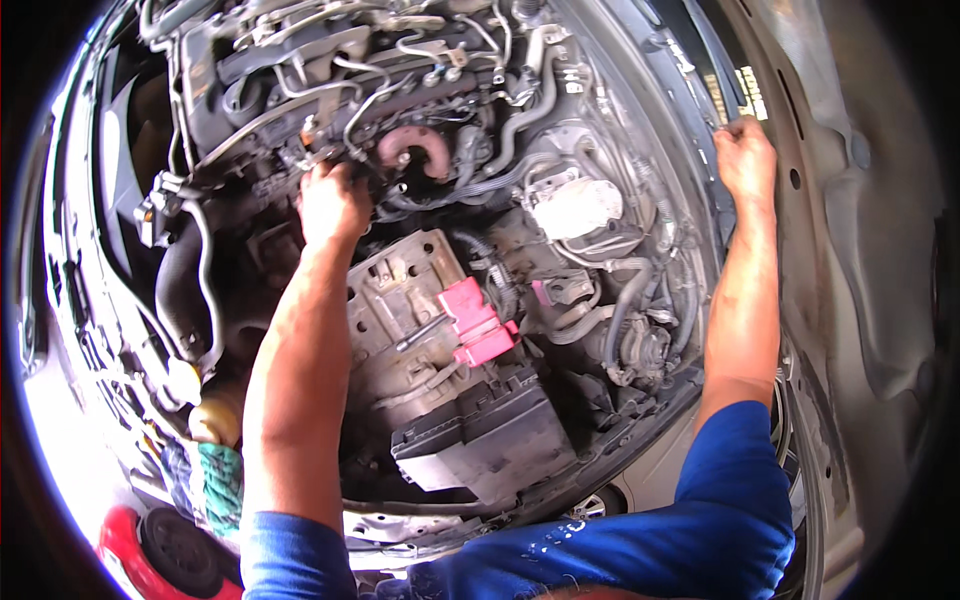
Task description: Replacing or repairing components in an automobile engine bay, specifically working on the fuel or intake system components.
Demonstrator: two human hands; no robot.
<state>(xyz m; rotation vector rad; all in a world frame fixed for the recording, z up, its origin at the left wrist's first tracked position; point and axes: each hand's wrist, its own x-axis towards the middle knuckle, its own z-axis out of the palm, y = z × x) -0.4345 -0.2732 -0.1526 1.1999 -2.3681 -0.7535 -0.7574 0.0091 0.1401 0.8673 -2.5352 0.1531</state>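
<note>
My left hand (335, 203) reaches into the engine bay, its fingers bent in among the hoses and fittings at the side of the engine (290, 75). What the fingertips grip, if anything, is hidden. Just beyond them is a small metal fitting with an orange-brown part (309, 130). A rusty reddish curved pipe (428, 146) lies to the right of that hand. My right hand (747, 160) is closed at the windscreen-side edge of the bay, beside a yellow label (750, 92). Anything inside its curled fingers cannot be made out.
Below my left hand are a bare metal battery tray (400, 280), a red terminal cover (478, 322) and a black box (485, 435). A whitish round reservoir (578, 208) stands at the right. Green cloth (220, 485) hangs at the lower left. The raised bonnet (870, 260) borders the right side.
</note>
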